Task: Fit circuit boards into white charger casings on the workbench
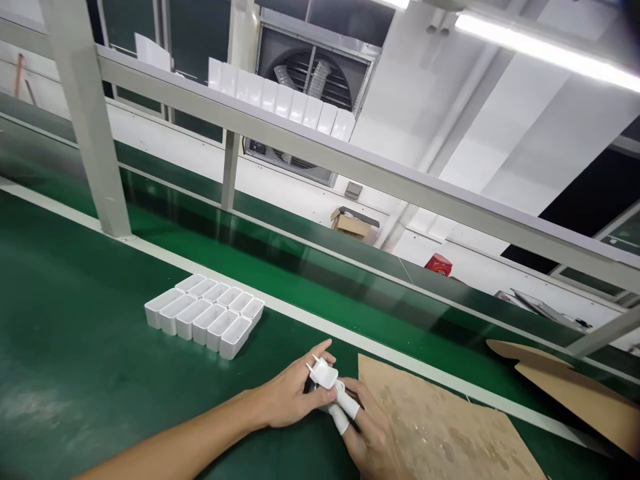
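Note:
A small white two-pin charger plug (325,375) is held between my hands above the green bench, its metal pins pointing up and left. My left hand (290,393) grips it with the thumb along its lower side and the fingers behind. White finger covers sit on the fingertips of my right hand (367,427), which pinch the plug's lower right end. Something dark shows just under the plug, too hidden to name. To the left of my hands, a block of white open-topped compartments (200,313) stands on the bench in two rows.
A stained brown cardboard sheet (445,427) lies at my right, partly under my right forearm. Behind the bench runs a green conveyor belt (300,273). A metal frame post (87,120) and crossbar rise over it, with white pieces (285,100) lined along the bar. More cardboard (575,393) lies far right.

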The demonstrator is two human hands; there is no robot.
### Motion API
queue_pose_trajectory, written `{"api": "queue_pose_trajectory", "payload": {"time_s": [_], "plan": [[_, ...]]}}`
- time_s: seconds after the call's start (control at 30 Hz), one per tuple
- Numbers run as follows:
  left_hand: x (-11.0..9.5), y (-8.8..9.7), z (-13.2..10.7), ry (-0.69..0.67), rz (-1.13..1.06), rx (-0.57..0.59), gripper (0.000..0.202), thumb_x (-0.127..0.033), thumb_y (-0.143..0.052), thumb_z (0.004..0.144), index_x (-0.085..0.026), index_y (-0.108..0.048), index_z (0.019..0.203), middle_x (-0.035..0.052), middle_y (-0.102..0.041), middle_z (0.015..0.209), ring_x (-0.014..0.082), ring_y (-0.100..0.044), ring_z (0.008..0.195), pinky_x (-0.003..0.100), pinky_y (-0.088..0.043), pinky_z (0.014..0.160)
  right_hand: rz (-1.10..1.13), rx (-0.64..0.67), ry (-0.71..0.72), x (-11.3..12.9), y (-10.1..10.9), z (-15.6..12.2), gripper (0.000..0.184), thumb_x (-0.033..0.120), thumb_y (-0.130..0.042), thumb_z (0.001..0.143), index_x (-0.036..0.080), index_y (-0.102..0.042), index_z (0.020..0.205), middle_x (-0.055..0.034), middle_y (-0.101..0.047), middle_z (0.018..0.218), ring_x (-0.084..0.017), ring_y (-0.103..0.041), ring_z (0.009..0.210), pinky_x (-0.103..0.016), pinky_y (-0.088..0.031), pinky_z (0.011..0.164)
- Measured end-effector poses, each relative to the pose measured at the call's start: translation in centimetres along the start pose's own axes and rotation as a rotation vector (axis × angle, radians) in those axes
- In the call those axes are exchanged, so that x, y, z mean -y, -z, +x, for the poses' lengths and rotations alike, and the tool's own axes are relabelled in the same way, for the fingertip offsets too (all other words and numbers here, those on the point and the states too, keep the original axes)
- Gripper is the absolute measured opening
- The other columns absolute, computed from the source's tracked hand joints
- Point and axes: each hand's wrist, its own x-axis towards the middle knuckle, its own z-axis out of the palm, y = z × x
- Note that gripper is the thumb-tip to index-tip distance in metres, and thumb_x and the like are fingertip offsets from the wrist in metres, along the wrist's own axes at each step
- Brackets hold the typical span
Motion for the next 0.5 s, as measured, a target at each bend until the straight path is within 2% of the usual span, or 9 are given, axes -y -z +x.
{"api": "queue_pose_trajectory", "payload": {"time_s": [0.07,0.2,0.27,0.4,0.5], "plan": [[0.7,-0.1,0.0,-0.039,-0.021,-0.049,0.097,-0.059,-0.071,0.092,-0.026,-0.018,0.167,0.0149,-0.051,0.152,0.0341,-0.053,0.137,0.057,-0.039,0.121,0.039,-0.031,0.016,0.1,0.2,0.6,0.040,0.005,-0.050,0.101,0.020,-0.061,0.136,-0.0144,-0.068,0.120,-0.023,-0.072,0.105,-0.031,-0.064,0.087],[1.0,-0.2,0.0,-0.162,-0.039,-0.154,0.111,-0.065,-0.079,0.084,-0.025,-0.016,0.166,0.0179,-0.047,0.156,0.0372,-0.051,0.139,0.060,-0.038,0.121,0.073,-0.162,0.004,0.2,0.7,2.5,0.040,0.005,-0.058,0.098,0.023,-0.062,0.133,-0.0117,-0.066,0.115,-0.023,-0.069,0.100,-0.031,-0.061,0.084],[0.8,-0.3,0.1,-0.227,-0.049,-0.194,0.115,-0.067,-0.081,0.081,-0.026,-0.016,0.166,0.0189,-0.044,0.158,0.0385,-0.049,0.141,0.059,-0.038,0.120,0.066,-0.185,-0.030,0.2,0.7,2.9,0.036,0.006,-0.060,0.098,0.024,-0.063,0.129,-0.0094,-0.066,0.111,-0.022,-0.069,0.096,-0.030,-0.060,0.081],[0.6,-0.6,0.3,-0.304,-0.032,-0.246,0.109,-0.066,-0.081,0.081,-0.029,-0.020,0.164,0.0177,-0.043,0.157,0.0397,-0.047,0.143,0.060,-0.039,0.120,0.051,0.018,-0.181,0.4,-0.1,2.3,0.016,0.018,-0.056,0.103,0.024,-0.068,0.111,-0.0049,-0.066,0.099,-0.017,-0.068,0.078,-0.024,-0.057,0.066],[0.7,-0.7,0.4,-0.276,0.012,-0.233,0.089,-0.057,-0.073,0.093,-0.032,-0.023,0.162,0.0152,-0.047,0.153,0.0372,-0.053,0.139,0.060,-0.042,0.118,-0.006,0.061,-0.213,0.8,-0.6,1.8,0.016,0.019,-0.053,0.105,0.023,-0.068,0.109,-0.0057,-0.067,0.099,-0.017,-0.069,0.078,-0.024,-0.058,0.069]]}}
